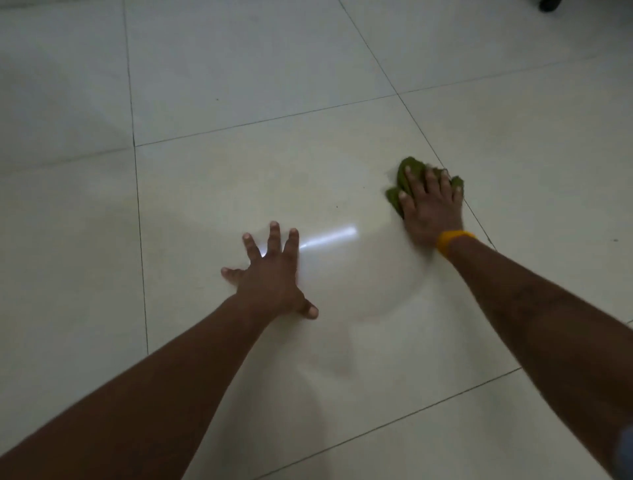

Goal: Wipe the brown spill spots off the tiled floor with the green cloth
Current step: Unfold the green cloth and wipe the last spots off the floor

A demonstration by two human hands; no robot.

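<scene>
The green cloth (404, 181) lies crumpled on the pale tiled floor (239, 178), near a grout line at the right. My right hand (430, 205) presses flat on it with spread fingers; a yellow band circles that wrist. My left hand (270, 274) rests flat on the same tile, fingers splayed, well to the left of the cloth and nearer to me. A tiny dark speck (337, 207) sits on the tile between the hands. No clear brown spots show; the cloth and hand hide the floor beneath them.
A bright streak of reflected light (329, 238) lies on the glossy tile by my left fingers. A dark object (549, 4) is at the top right edge. Another small speck (217, 99) marks the far tile. Grout lines cross the floor.
</scene>
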